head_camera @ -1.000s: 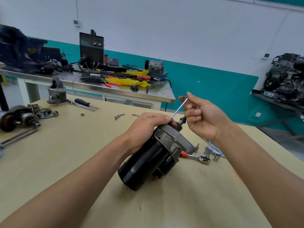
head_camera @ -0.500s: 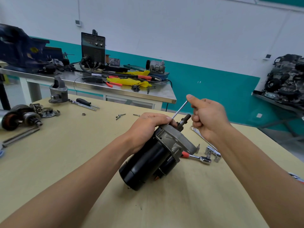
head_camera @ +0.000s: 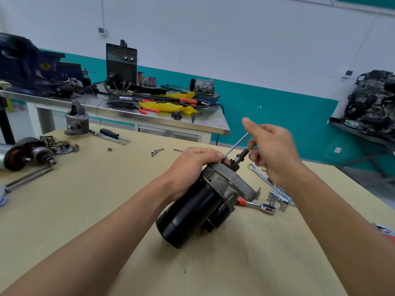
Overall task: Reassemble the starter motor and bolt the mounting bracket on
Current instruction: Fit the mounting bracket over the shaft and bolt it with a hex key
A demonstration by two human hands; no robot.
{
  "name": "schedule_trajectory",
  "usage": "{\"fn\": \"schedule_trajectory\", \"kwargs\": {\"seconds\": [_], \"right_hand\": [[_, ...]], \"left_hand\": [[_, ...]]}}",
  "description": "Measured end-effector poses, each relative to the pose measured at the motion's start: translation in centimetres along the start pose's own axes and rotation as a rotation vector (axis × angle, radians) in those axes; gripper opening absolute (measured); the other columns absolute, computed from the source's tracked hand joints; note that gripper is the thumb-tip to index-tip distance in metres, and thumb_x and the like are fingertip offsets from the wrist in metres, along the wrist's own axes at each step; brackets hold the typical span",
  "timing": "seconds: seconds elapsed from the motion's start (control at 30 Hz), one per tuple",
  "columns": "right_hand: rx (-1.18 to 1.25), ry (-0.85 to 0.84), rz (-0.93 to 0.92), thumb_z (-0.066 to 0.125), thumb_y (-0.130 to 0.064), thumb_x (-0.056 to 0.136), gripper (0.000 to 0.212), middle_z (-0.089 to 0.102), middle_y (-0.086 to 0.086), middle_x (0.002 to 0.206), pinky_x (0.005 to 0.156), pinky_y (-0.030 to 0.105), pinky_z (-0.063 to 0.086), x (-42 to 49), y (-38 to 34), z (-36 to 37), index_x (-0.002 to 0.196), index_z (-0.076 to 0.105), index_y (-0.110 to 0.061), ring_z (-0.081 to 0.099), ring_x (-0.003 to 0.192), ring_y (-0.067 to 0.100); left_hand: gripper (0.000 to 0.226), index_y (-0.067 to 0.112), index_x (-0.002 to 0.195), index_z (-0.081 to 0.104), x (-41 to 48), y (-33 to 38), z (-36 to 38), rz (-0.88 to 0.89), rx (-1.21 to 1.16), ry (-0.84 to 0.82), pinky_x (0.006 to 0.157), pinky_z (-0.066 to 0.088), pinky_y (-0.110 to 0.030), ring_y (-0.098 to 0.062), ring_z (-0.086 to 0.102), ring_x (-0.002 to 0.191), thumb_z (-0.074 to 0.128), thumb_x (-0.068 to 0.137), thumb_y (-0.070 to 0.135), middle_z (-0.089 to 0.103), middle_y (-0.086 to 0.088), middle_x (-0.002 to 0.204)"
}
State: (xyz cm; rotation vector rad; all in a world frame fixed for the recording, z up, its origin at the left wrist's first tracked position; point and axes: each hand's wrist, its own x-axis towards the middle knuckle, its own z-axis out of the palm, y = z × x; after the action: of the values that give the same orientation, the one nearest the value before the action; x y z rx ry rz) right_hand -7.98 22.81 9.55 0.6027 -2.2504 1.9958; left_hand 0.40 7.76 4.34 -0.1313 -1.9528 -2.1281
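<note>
The black starter motor (head_camera: 192,212) leans tilted on the wooden table (head_camera: 85,210), grey end plate up, with a short dark shaft (head_camera: 241,155) sticking out. My left hand (head_camera: 192,165) grips the motor's upper end, fingers curled over the plate. A long thin bolt (head_camera: 235,145) stands out of the plate at a slant. My right hand (head_camera: 275,150), blurred, pinches its top end with the index finger stretched upward. The grey mounting bracket (head_camera: 77,121) stands at the table's far left, away from both hands.
A red-handled ratchet (head_camera: 258,205), sockets and a spanner (head_camera: 267,180) lie right of the motor. An armature (head_camera: 27,154), a screwdriver (head_camera: 111,134) and loose bolts (head_camera: 157,151) lie far left. A cluttered steel bench (head_camera: 149,118) stands behind; an engine (head_camera: 372,103) sits at right.
My right hand has shifted on the long bolt's top, its index finger now lifted straight. My left hand and the motor stayed where they were.
</note>
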Motion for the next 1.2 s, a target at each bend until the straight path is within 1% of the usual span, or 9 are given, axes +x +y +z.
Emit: {"fn": "schedule_trajectory", "kwargs": {"seconds": [0.1, 0.2, 0.5, 0.7, 0.8, 0.87, 0.93, 1.07, 1.2], "right_hand": [[0.332, -0.258, 0.098, 0.062, -0.051, 0.09, 0.037, 0.058, -0.001, 0.067, 0.038, 0.018, 0.029, 0.3, 0.6, -1.4, 0.097, 0.071, -0.016, 0.043, 0.044, 0.01], [0.444, -0.374, 0.094, 0.049, -0.04, 0.101, 0.032, 0.059, 0.0, 0.074, 0.038, 0.018, 0.03, 0.4, 1.4, -2.0, 0.099, 0.072, -0.017, 0.045, 0.048, 0.01], [0.344, -0.226, 0.108, 0.072, -0.046, 0.073, 0.034, 0.044, -0.004, 0.05, 0.035, 0.015, 0.031, 0.7, 0.4, -0.8, 0.076, 0.061, -0.014, 0.043, 0.041, 0.007], [0.268, -0.142, 0.123, 0.07, -0.036, 0.091, 0.029, 0.039, -0.004, 0.046, 0.036, 0.017, 0.029, 0.8, -0.7, 0.2, 0.081, 0.061, -0.011, 0.037, 0.037, 0.008], [0.24, -0.123, 0.117, 0.068, -0.037, 0.093, 0.031, 0.038, -0.005, 0.045, 0.036, 0.018, 0.029, 0.8, -0.8, 0.5, 0.081, 0.06, -0.011, 0.036, 0.037, 0.008], [0.24, -0.169, 0.12, 0.065, -0.04, 0.095, 0.033, 0.042, -0.004, 0.047, 0.035, 0.018, 0.029, 0.4, -0.5, 0.7, 0.081, 0.059, -0.011, 0.038, 0.037, 0.009], [0.215, -0.227, 0.112, 0.059, -0.039, 0.099, 0.033, 0.05, -0.003, 0.051, 0.035, 0.018, 0.031, -0.3, 0.1, 0.5, 0.08, 0.061, -0.012, 0.043, 0.038, 0.01], [0.249, -0.188, 0.068, 0.052, -0.031, 0.104, 0.034, 0.057, 0.0, 0.057, 0.036, 0.017, 0.034, -1.6, 1.4, -0.8, 0.079, 0.066, -0.011, 0.048, 0.042, 0.009], [0.523, -0.057, 0.051, 0.049, -0.029, 0.105, 0.032, 0.056, -0.001, 0.056, 0.038, 0.018, 0.037, -2.1, 1.8, -3.4, 0.08, 0.061, -0.012, 0.049, 0.044, 0.01]], "left_hand": [[0.035, 0.016, 0.07, 0.079, 0.1, -0.1, -0.1, -0.001, -0.01, -0.001, 0.064, 0.054, -0.021, -0.014, 0.066, 0.065, 0.056, 0.097, 0.01, 0.072, -0.006, 0.073], [0.036, 0.015, 0.071, 0.079, 0.1, -0.3, -0.1, 0.001, -0.019, 0.001, 0.063, 0.054, -0.021, -0.013, 0.066, 0.064, 0.055, 0.097, 0.009, 0.072, -0.006, 0.073], [0.033, 0.015, 0.072, 0.079, 0.3, -0.5, -0.2, 0.016, 0.01, 0.0, 0.064, 0.055, -0.022, -0.014, 0.066, 0.065, 0.057, 0.096, 0.011, 0.072, -0.007, 0.074], [0.034, 0.016, 0.072, 0.079, 0.2, -0.4, -0.1, 0.03, 0.032, 0.008, 0.066, 0.054, -0.023, -0.014, 0.065, 0.066, 0.057, 0.097, 0.012, 0.072, -0.006, 0.074], [0.022, 0.022, 0.093, 0.08, -0.2, -0.1, -0.2, 0.078, 0.247, 0.07, 0.08, 0.052, -0.026, -0.012, 0.068, 0.085, 0.06, 0.098, 0.03, 0.075, -0.001, 0.093], [0.059, 0.029, 0.127, 0.065, -0.8, 0.2, -1.0, 0.032, 0.553, 0.027, 0.089, 0.048, -0.029, -0.011, 0.063, 0.108, 0.058, 0.083, 0.068, 0.066, 0.007, 0.117], [0.094, 0.034, 0.14, 0.048, -1.8, 0.3, -1.6, -0.112, 0.655, -0.117, 0.093, 0.046, -0.03, -0.009, 0.06, 0.113, 0.061, 0.061, 0.083, 0.06, 0.015, 0.123], [0.066, 0.028, 0.12, 0.059, -2.6, -0.4, -0.9, -0.101, 0.652, -0.165, 0.093, 0.056, -0.041, -0.011, 0.07, 0.095, 0.09, 0.064, 0.045, 0.073, 0.01, 0.105], [0.062, 0.025, 0.11, 0.061, -3.0, -0.2, 0.3, 0.004, 0.743, -0.145, 0.082, 0.059, -0.044, -0.016, 0.069, 0.086, 0.089, 0.058, 0.044, 0.071, 0.005, 0.098]]}}
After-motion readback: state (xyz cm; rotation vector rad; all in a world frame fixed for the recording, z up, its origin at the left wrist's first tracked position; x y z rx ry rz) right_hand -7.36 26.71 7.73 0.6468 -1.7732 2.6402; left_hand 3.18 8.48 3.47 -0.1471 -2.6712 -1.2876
